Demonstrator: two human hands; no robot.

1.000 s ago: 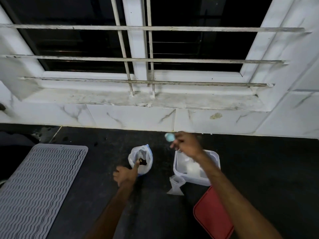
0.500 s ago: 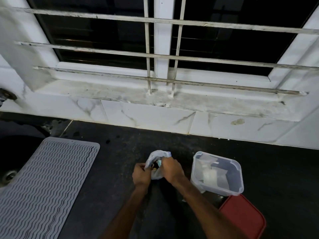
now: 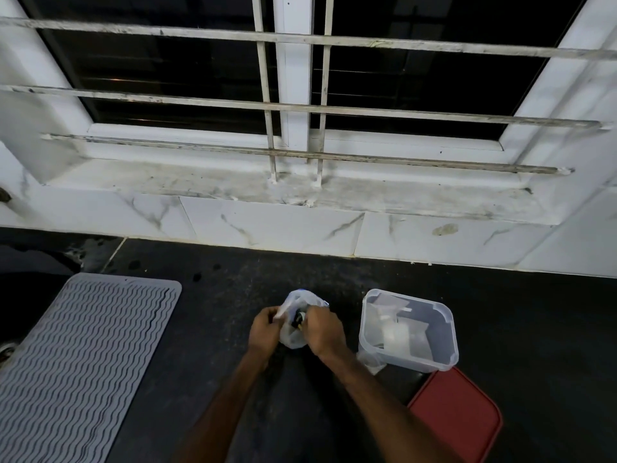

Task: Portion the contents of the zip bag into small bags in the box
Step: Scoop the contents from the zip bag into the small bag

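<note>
Hands first: both are at the zip bag (image 3: 293, 340), which stands upright on the dark counter (image 3: 534, 329), roughly midway between its back edge under the wall tiles and its near edge. The left hand (image 3: 265, 329) pinches the bag's rim, fingers curled round the plastic. The right hand (image 3: 325, 329) is bunched over the mouth with its fingers curled. I cannot tell whether it has the other rim or something inside. Something dark with a touch of yellow shows in the opening.

Just to the bag's right sits the box (image 3: 410, 359), clear and uncovered, with small bags (image 3: 397, 335) lying loose in it. A spare bag (image 3: 367, 359) leans at its near-left corner, and a red lid (image 3: 457, 416) lies by the counter's near edge.

Trouble, I'd say, would come from the thin plastic. The zip bag looks too limp to stand alone, so a slipped pinch could let the mouth fold or the bag tip over. Anything dark that spilled would be hard to find on that black, speckled stone. The small bags look light enough to slide when touched.

Toward the counter's left end lies a grey ribbed mat (image 3: 83, 362). Behind the counter are white veined tiles (image 3: 267, 225), a grimy sill (image 3: 217, 182) and a barred window (image 3: 167, 68), black outside. The light is dim.
</note>
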